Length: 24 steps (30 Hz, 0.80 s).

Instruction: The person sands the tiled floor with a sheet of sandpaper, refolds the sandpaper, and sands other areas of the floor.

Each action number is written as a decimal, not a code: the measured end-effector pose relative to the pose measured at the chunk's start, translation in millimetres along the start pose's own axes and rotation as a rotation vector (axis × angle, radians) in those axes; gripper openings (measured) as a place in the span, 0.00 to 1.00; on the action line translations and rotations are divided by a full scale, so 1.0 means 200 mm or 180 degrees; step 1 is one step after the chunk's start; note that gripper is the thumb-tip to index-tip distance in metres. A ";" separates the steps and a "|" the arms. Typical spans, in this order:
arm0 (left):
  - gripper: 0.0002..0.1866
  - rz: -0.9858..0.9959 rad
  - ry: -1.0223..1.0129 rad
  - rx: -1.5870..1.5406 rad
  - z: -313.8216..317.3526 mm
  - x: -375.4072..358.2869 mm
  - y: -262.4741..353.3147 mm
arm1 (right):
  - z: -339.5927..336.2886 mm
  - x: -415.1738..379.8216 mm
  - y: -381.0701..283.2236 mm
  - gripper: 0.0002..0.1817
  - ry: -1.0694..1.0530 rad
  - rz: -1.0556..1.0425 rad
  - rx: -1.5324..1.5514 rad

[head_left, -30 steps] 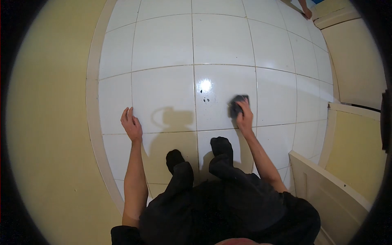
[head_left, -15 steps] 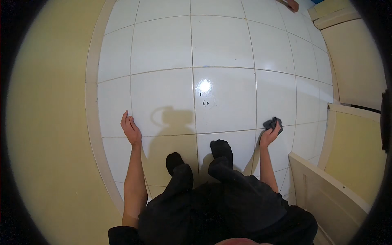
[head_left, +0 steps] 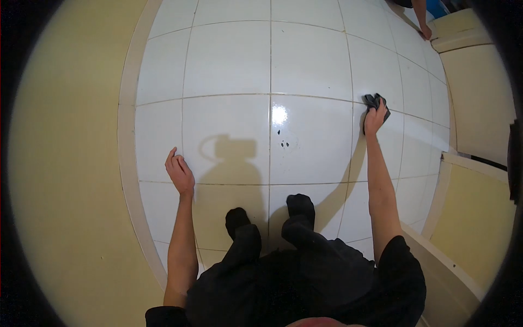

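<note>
My right hand [head_left: 375, 117] is closed round a crumpled dark cloth [head_left: 385, 111], raised to the right of the dark specks. The cloth sticks out past the fingertips and looks close to the white tiled floor [head_left: 229, 60]; whether it touches is hard to tell. On the left, my left hand [head_left: 178, 170] hangs with its fingers loosely bent and apart, holding nothing. Between the hands, several small dark specks [head_left: 283, 144] lie on a tile below a bright reflection. My feet in black socks [head_left: 300, 206] stand on the tiles in front of me.
A yellowish wall [head_left: 65, 152] runs along the left. To the right are an open door panel [head_left: 441, 267], a yellow wall section [head_left: 468, 204] and a cream panel [head_left: 476, 98]. At the upper right, another person's bare limb [head_left: 422, 24] reaches the floor near a blue object [head_left: 437, 8].
My right hand has moved forward with the cloth, away from my body. My left hand has barely shifted. The view has tilted slightly, and more of the other person's limb shows.
</note>
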<state>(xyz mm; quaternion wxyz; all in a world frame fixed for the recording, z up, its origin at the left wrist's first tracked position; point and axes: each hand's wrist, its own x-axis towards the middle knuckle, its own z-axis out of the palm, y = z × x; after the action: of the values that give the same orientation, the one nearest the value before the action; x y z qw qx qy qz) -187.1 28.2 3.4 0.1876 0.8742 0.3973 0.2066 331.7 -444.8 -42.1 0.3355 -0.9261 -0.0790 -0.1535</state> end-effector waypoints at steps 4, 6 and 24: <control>0.11 -0.0121 -0.0026 -0.0073 0.00 0.00 -0.02 | 0.24 0.22 -0.13 0.34 -0.0195 -0.0254 -0.0139; 0.10 -0.0150 -0.0054 -0.0089 -0.01 0.00 0.00 | 0.38 0.32 -0.17 0.36 -0.0262 -0.0387 -0.0207; 0.09 -0.0077 -0.0052 0.0028 0.01 0.02 -0.01 | 1.22 0.10 -1.53 0.31 -0.1528 -0.2266 0.1162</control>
<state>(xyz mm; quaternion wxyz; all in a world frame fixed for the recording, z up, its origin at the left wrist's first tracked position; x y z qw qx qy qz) -184.8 31.8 2.2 0.1894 0.8718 0.4073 0.1955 331.4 -53.6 -29.2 0.3916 -0.7765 -0.4930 -0.0241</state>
